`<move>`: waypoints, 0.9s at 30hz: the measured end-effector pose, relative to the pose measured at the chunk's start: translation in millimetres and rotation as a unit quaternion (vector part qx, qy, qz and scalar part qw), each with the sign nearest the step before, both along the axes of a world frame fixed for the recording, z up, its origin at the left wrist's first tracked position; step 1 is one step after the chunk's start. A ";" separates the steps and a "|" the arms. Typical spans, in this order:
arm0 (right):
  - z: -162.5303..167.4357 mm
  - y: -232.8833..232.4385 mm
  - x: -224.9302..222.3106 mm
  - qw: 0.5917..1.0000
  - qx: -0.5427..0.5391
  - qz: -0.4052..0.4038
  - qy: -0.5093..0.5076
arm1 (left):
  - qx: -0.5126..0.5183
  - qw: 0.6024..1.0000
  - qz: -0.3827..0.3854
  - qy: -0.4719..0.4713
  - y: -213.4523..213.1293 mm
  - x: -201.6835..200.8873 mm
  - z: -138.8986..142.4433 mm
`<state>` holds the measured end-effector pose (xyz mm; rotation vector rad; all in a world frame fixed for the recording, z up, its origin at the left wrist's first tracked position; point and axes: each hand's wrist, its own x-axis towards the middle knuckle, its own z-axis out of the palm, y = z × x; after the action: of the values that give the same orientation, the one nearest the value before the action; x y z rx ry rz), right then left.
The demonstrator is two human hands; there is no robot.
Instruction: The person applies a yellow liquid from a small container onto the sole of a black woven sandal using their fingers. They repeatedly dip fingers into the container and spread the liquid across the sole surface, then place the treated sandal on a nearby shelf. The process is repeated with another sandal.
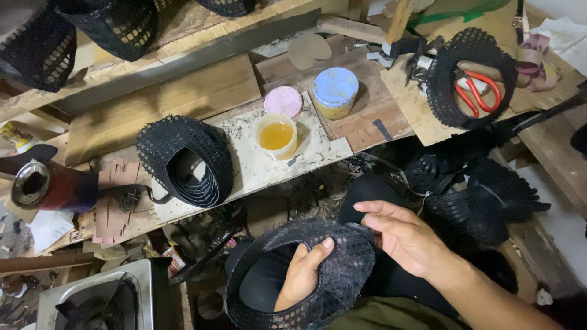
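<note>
The black mesh hoop (333, 269) sits low in my view at about 6 o'clock, resting over my lap, a woven band of netting curled into an open ring. My left hand (302, 275) is inside the ring, thumb up over the top edge, so that grip is closed on the mesh wall; my right hand (403, 235) comes in from 4 o'clock with fingers stretched flat and nearly together, fingertips touching the rim at a thin black strip (361, 227), pressing more than pinching. I judge I am in the middle of fitting or smoothing that strip along the rim; the next move would want the left hand to keep the ring steady while the right fingers work along the edge without letting the band spring back. Out at 11 o'clock on the desk (257, 165) lies a second mesh roll (186, 160), and at 12 o'clock an open pot of amber liquid (276, 135) with a pink lid (284, 101) just beside it and a blue-lidded jar (335, 91) near. At 1 o'clock another mesh ring (471, 76) holds red-handled scissors (480, 91); black strips (483, 195) are heaped at 3 o'clock. Hard to make out: my left fingers are hidden behind the mesh, my lap is dark against the hoop, the metal box (98, 302) at 8 o'clock is cut off, and whether the strip is already stuck down I cannot tell.
</note>
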<state>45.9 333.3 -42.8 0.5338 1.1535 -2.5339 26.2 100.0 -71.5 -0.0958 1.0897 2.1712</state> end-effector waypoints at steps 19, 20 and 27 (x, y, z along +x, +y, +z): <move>-54.4 14.7 35.3 0.941 0.323 -0.031 0.097 | 0.108 0.980 0.148 -0.078 16.8 -8.4 39.3; -52.9 17.2 36.8 0.938 0.330 -0.044 0.100 | 0.100 0.983 0.144 -0.052 13.5 -7.9 39.4; -36.8 50.6 61.6 0.883 0.428 -0.174 0.087 | -0.403 0.896 0.152 0.106 -28.7 -20.3 -36.1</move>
<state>107.5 383.9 -79.6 0.7671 2.4563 -2.2362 5.8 71.3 -107.6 -0.4334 2.1709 1.8590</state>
